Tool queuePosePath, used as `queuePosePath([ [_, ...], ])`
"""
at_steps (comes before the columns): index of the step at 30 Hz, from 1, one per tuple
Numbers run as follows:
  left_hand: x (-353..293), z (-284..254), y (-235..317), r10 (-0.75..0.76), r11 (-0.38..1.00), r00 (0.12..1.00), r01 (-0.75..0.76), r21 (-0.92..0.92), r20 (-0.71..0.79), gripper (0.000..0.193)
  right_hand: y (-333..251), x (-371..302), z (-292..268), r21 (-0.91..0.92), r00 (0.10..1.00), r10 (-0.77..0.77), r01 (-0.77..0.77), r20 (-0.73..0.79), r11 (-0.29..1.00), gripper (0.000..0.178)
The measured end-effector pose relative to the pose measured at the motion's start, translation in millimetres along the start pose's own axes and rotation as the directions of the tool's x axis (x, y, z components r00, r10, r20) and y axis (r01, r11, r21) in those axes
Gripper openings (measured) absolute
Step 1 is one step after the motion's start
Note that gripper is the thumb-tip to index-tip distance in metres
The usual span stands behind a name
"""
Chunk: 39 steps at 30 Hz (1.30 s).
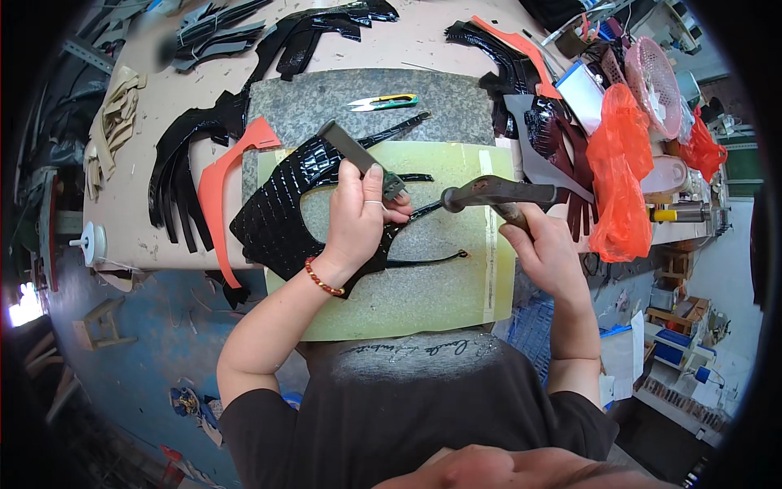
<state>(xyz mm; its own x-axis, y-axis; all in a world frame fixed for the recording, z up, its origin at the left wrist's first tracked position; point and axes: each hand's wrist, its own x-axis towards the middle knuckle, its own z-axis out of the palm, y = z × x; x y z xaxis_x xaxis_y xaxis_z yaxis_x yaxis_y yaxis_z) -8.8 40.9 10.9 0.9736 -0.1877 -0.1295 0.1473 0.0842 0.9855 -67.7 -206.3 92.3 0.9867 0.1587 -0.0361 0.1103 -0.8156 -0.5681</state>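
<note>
My left hand [358, 208] is closed around a dark green leather punch [352, 148], tilted, its metal end by the fingers. In my right hand [544, 248] is a hammer [505, 191], gripped by its handle, the dark head hovering right of the punch. Beneath my left hand lies a glossy black crocodile-patterned leather piece [281, 200] with narrow strips reaching right. Whether the punch touches the leather, I cannot tell. The leather rests on a yellowish translucent mat [440, 301], which overlaps a speckled grey slab [281, 102].
Thread snips [383, 103] lie on the slab. Black leather pieces [195, 126] and a coral template [216, 187] are at left. A grey template [538, 151], red plastic bag [621, 179] and pink basket [656, 85] crowd the right side. A white spool [94, 243] sits at the left edge.
</note>
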Motion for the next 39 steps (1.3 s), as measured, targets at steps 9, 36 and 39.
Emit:
queuePosePath([
  [9, -11.1, 0.9, 53.2, -0.22, 0.974, 0.864, 0.167, 0.154, 0.453, 0.02, 38.2, -30.8, 4.2, 0.604, 0.935, 0.35, -0.252, -0.048, 0.756, 0.025],
  [36, -25.7, 25.2, 58.5, -0.376, 0.926, 0.711, 0.271, 0.261, 0.594, 0.023, 312.7, 7.2, -92.3, 0.055, 0.361, 0.613, -0.832, -0.703, 0.553, 0.024],
  [39, -22.4, 27.0, 59.0, -0.363, 0.931, 0.711, 0.257, 0.258, 0.602, 0.023, 254.7, 3.0, -100.9, 0.124, 0.424, 0.648, -0.771, -0.633, 0.625, 0.026],
])
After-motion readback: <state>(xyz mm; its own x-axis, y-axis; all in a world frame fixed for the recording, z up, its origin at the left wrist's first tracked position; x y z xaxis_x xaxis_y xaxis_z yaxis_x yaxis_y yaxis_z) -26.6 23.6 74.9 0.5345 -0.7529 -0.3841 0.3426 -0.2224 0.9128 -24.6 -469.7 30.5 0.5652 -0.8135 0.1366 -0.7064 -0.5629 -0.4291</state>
